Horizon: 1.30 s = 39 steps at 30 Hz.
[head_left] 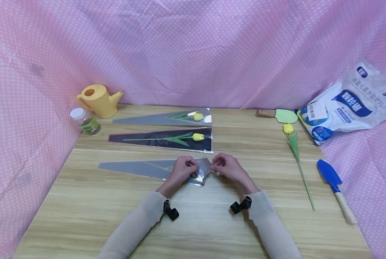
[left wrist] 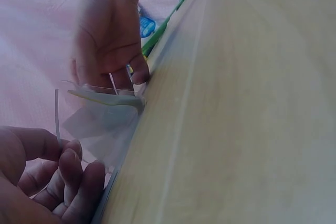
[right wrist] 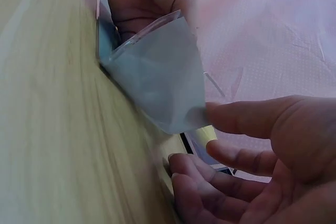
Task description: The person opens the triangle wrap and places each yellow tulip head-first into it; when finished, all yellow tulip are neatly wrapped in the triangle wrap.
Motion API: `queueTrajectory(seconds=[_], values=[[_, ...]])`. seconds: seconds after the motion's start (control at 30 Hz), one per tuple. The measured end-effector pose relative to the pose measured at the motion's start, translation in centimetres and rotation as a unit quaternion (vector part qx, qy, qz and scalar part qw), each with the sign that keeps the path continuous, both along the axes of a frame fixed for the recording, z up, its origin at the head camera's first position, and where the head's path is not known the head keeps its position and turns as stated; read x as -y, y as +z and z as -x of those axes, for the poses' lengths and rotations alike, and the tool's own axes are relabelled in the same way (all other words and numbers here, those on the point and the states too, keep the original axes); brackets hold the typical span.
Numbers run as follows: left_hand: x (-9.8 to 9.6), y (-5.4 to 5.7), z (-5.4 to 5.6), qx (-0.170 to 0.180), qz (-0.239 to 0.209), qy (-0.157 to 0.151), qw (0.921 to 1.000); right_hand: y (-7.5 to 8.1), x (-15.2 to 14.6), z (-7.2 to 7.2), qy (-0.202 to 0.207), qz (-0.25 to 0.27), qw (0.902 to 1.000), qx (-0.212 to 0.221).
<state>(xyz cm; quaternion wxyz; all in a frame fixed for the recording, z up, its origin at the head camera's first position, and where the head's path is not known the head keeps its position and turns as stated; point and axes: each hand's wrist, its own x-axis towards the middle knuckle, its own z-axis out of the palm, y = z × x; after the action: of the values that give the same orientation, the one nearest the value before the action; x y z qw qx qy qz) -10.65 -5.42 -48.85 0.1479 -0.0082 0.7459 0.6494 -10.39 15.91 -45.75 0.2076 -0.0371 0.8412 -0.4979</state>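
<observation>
A grey tapered flower sleeve (head_left: 125, 167) lies on the table, its wide end bent up between both hands. My left hand (head_left: 182, 169) pinches the sleeve's clear film; in the left wrist view, a thin upright edge rises from the fingertips. At the other side of the opening, my right hand (head_left: 229, 167) holds the lifted edge. The right wrist view shows a fingertip (right wrist: 216, 115) against the grey flap (right wrist: 163, 77); the grip's far side is hidden. Behind lie a black sleeve (head_left: 138, 144) and another grey sleeve (head_left: 141, 119), each with a yellow tulip (head_left: 197, 137) inside.
A loose yellow tulip (head_left: 294, 151) lies at right, near a blue trowel (head_left: 329, 174). A green trowel (head_left: 285, 116) and white bag (head_left: 345, 104) stand at the back right. A yellow watering can (head_left: 100, 102) and a white-capped bottle (head_left: 88, 124) are back left.
</observation>
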Motion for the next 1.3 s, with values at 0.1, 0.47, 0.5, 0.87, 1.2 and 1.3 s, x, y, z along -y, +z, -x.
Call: queueTrajectory(seconds=[0.1,0.47,0.5,0.87,1.2,1.3], values=[[0.0,-0.2,0.0,-0.006,-0.001,-0.002,1.0000,0.0,-0.1,0.1,0.002,-0.008,1.0000,-0.003],[-0.2,0.0,-0.2,-0.011,0.014,0.006,0.9998,0.2,0.1,-0.2,-0.001,-0.007,1.0000,-0.006],[-0.3,-0.1,-0.2,-0.012,0.015,0.006,0.9998,0.2,0.2,-0.2,-0.001,-0.005,1.0000,-0.007],[-0.5,0.1,-0.3,-0.018,0.027,0.020,0.9993,1.4,-1.0,-0.1,-0.011,0.024,0.9993,-0.026],[-0.4,0.4,-0.4,-0.017,0.024,0.009,0.9995,3.1,-8.6,0.8,-0.129,0.011,0.9899,-0.058],[-0.4,0.4,-0.4,-0.017,0.028,0.006,0.9994,3.4,-10.8,0.8,-0.155,0.018,0.9864,-0.051]])
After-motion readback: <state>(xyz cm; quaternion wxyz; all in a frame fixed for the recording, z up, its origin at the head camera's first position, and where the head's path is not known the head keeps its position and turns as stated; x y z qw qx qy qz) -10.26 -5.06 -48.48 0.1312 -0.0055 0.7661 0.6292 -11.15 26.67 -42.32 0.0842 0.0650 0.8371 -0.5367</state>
